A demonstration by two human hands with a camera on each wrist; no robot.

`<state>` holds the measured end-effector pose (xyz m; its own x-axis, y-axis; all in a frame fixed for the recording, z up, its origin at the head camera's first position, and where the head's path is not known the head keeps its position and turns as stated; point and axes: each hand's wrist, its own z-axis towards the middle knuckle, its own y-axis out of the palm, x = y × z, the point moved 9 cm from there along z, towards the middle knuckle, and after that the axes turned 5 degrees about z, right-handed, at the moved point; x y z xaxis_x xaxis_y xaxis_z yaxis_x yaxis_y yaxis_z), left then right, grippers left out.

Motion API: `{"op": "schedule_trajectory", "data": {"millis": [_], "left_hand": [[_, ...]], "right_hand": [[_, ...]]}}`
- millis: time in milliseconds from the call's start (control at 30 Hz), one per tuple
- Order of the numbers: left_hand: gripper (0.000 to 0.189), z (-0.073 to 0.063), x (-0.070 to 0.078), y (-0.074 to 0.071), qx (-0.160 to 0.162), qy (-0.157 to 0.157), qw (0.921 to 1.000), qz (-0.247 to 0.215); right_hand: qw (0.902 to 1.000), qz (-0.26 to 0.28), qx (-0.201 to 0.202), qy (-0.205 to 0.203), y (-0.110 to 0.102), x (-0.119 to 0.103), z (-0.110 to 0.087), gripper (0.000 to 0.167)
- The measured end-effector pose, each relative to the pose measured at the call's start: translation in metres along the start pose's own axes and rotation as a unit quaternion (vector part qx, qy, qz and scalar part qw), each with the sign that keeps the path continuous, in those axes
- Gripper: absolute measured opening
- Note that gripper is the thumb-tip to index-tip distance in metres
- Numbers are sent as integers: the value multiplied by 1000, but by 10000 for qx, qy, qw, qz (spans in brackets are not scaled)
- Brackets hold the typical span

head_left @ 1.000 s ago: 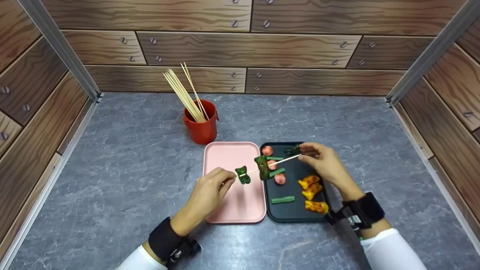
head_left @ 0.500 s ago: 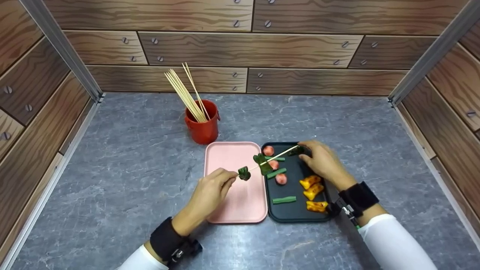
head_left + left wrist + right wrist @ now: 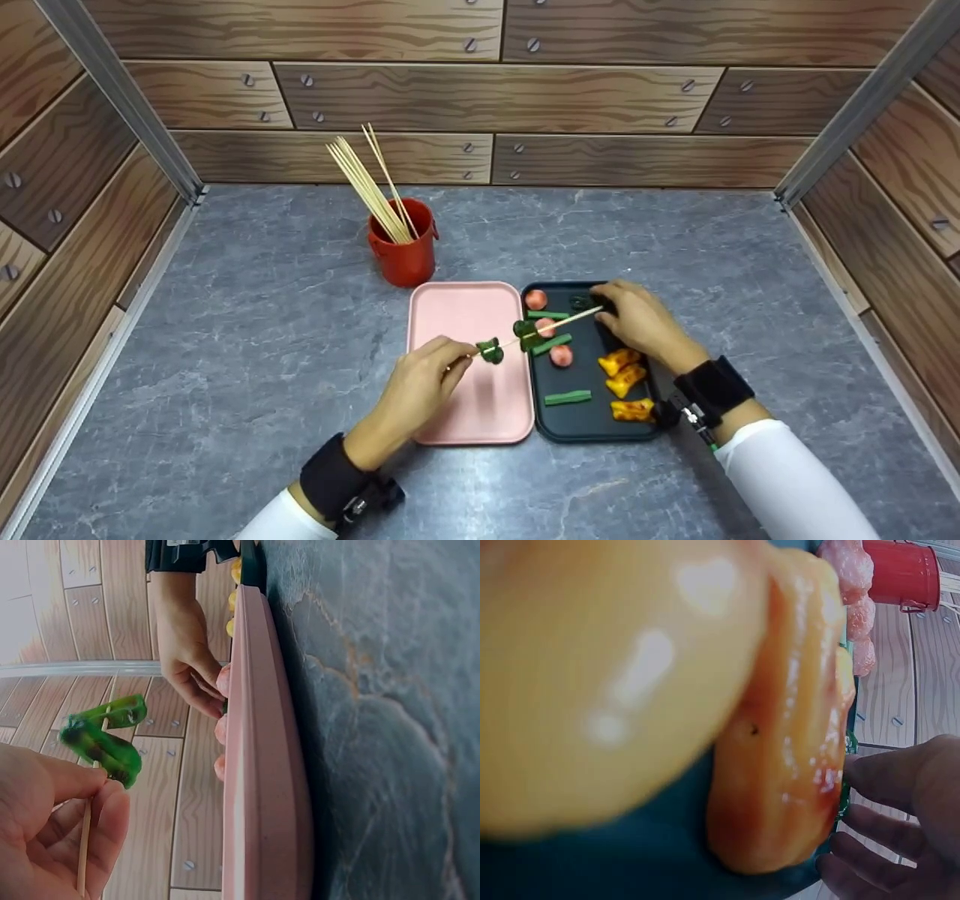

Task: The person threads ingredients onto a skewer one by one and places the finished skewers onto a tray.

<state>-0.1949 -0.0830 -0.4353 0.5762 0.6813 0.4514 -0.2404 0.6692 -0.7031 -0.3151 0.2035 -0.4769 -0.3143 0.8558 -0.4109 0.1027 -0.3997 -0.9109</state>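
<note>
My left hand (image 3: 415,386) pinches a thin wooden skewer (image 3: 577,318) over the pink tray (image 3: 472,420), its tip pointing right. Two glossy green pepper pieces are threaded on it, one (image 3: 490,350) near my fingers and another (image 3: 528,335) farther along; both show in the left wrist view, where the skewer (image 3: 85,840) runs through the grip. My right hand (image 3: 645,319) reaches over the back right of the dark tray (image 3: 592,427), thumb and fingers apart beside a loose dark green piece (image 3: 581,301). The right wrist view shows that piece (image 3: 845,802) partly hidden behind the fingers.
On the dark tray lie pink balls (image 3: 561,355), green bean-like sticks (image 3: 568,397) and yellow browned pieces (image 3: 632,410). A red bucket (image 3: 405,259) with several skewers (image 3: 367,187) stands behind the pink tray. Wood-patterned walls (image 3: 495,97) enclose the grey tabletop (image 3: 225,315).
My right hand has left the skewer's tip end and moved slightly back, beside the loose green piece. The skewer has tilted up and back down; its pepper pieces have turned. My left hand stays put.
</note>
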Motion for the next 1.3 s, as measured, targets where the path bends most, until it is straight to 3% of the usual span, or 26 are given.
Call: {"op": "schedule_trajectory", "data": {"millis": [367, 733, 1067, 1300], "left_hand": [[13, -1, -1, -2, 166, 52, 9998, -113], [13, -1, -1, -3, 282, 49, 9996, -69], [14, 0, -2, -3, 268, 5, 9996, -51], [14, -1, -2, -2, 248, 10, 9997, -29]], "right_hand": [[9999, -26, 116, 62, 2, 0, -4, 29], [9998, -137, 73, -155, 5, -6, -5, 30], [9994, 141, -224, 229, 6, 2, -8, 28], [9988, 328, -171, 334, 4, 5, -11, 26]]}}
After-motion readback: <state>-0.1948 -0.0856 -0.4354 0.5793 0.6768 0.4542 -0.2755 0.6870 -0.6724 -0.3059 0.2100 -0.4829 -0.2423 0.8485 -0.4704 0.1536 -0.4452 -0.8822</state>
